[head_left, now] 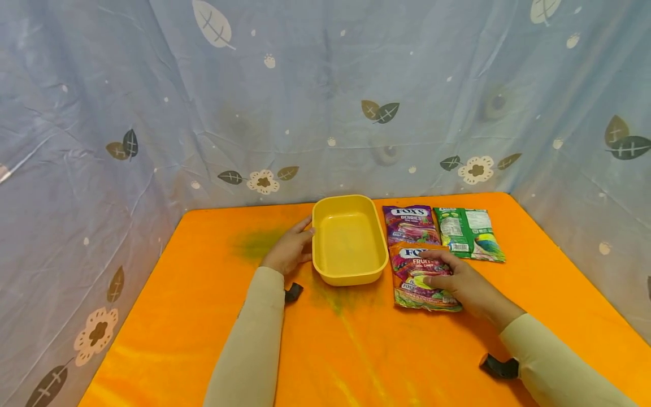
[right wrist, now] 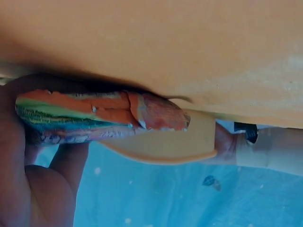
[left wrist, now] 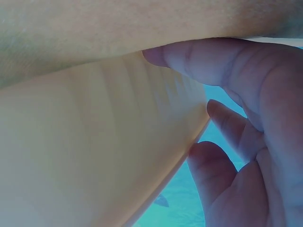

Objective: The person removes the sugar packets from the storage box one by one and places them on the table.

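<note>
A yellow plastic bin [head_left: 348,246], its inside bare, stands on the orange tabletop. My left hand [head_left: 291,249] is at its left side; in the left wrist view fingertips [left wrist: 208,161] touch the outer wall and rim. My right hand [head_left: 470,285] grips an orange bag of Fox's fruit candy [head_left: 414,285] by its right side. In the right wrist view the candy bag [right wrist: 94,113] sits between the thumb and fingers, close over the tabletop. It lies just right of the bin, overlapping the lower edge of a purple Fox's berries candy bag [head_left: 409,220].
A green candy bag [head_left: 465,232], back side up, lies to the right of the purple one. The orange table [head_left: 203,316] meets patterned blue-grey cloth [head_left: 325,124] hanging at the back and both sides. Dark straps [head_left: 500,367] are at both wrists.
</note>
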`<state>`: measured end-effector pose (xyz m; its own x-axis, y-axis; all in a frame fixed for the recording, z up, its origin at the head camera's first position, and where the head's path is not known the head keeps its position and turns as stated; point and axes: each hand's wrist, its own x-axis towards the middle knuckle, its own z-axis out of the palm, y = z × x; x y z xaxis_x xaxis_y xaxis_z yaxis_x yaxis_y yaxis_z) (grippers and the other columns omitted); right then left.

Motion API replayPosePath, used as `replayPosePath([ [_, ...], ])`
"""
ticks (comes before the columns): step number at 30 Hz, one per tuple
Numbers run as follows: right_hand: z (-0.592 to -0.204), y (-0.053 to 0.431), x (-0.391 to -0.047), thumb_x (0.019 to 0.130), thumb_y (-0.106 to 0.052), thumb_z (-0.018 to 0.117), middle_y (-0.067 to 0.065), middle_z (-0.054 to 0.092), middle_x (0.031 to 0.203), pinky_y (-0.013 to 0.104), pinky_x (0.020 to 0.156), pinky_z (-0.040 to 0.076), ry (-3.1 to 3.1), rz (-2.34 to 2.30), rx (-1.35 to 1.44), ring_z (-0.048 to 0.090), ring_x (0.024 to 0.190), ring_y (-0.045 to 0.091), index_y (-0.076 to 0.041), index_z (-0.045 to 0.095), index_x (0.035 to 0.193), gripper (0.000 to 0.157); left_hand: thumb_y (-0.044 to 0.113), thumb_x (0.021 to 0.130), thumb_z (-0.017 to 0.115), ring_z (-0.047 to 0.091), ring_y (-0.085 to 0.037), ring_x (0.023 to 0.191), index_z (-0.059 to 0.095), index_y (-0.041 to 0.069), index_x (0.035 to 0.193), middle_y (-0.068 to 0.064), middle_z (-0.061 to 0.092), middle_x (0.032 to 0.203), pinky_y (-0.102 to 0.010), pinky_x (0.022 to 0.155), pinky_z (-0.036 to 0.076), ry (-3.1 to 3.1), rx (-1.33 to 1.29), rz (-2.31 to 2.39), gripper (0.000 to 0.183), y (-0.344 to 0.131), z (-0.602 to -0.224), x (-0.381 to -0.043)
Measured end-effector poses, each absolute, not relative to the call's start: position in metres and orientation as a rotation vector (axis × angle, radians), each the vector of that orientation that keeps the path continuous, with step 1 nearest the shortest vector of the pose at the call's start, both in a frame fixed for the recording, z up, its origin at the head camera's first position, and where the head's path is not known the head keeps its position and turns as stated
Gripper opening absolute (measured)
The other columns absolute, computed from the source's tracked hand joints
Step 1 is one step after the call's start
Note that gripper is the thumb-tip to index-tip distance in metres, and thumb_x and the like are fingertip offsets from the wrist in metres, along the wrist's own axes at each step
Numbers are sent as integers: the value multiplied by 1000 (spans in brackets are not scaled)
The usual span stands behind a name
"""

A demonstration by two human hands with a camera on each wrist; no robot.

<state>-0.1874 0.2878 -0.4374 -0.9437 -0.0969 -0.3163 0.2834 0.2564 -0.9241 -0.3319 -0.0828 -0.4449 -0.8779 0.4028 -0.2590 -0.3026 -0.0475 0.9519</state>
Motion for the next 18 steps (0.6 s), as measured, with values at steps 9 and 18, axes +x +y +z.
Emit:
replayPosePath([
  [9, -425, 277, -184, 89, -40, 67, 20, 46, 130, 46, 90, 46, 2547, -1407, 48, 52, 105, 32, -17, 40, 143, 64, 29, 101, 50, 58, -25, 111, 35, 35, 148, -9, 53, 132, -43, 85, 51, 1773, 80, 1982, 49, -87, -447, -333],
  [18, -419, 291, -186, 95, -34, 61, 28, 32, 142, 56, 92, 42, 2734, -1332, -34, 38, 124, 51, -3, 38, 143, 62, 32, 101, 49, 59, -23, 110, 34, 34, 148, -7, 55, 131, -42, 87, 49, 1883, 89, 1893, 49, -87, -453, -335],
])
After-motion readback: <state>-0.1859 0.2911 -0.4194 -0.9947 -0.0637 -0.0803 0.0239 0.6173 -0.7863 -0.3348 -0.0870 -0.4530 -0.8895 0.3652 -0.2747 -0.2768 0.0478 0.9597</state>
